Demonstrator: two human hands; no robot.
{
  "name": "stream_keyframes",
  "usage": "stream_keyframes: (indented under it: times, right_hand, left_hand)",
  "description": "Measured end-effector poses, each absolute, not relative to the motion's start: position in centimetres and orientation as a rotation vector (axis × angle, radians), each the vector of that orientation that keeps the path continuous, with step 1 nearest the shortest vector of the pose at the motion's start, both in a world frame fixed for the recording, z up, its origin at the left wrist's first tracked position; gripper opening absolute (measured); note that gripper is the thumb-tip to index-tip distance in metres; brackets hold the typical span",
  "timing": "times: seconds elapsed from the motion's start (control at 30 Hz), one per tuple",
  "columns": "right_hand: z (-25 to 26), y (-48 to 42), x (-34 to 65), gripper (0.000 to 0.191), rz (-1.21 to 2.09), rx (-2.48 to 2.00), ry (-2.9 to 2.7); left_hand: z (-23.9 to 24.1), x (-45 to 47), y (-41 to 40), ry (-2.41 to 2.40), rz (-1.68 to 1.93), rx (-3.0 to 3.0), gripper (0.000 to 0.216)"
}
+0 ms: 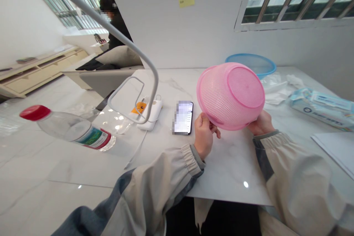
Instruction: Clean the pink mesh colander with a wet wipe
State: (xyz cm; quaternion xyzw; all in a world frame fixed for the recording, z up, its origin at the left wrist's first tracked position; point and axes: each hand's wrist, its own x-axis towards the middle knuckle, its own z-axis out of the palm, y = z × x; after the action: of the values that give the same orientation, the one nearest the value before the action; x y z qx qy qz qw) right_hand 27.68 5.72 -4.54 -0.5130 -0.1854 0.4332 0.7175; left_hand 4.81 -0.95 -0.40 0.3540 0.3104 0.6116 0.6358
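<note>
A pink mesh colander [231,94] is tilted above the white tabletop, its round base facing up and to the right. My left hand [204,134] pinches its rim at the lower left, thumb on the outside. On the right side, my right hand [261,123] holds the colander from below, with most of its fingers hidden behind the mesh. Just left of my left hand lies a phone [184,117] with its screen lit. Behind the colander stands a blue basket [254,62], partly covered by it.
A red-capped water bottle [80,131] stands at the left, near a white power bank [152,114] and a bent grey stand [155,77]. Plastic bags [276,88], a wipes pack [323,108] and paper [337,151] lie at right. A person [116,22] sits beyond the partition.
</note>
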Motion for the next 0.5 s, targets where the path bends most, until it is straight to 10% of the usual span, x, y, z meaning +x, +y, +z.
stream_keyframes:
  times: [0.5]
  right_hand:
    - [-3.0, 4.7, 27.0, 0.023, 1.032, -1.073, -0.464]
  left_hand:
    - [-1.3, 5.2, -2.1, 0.400, 0.793, 1.079, 0.071]
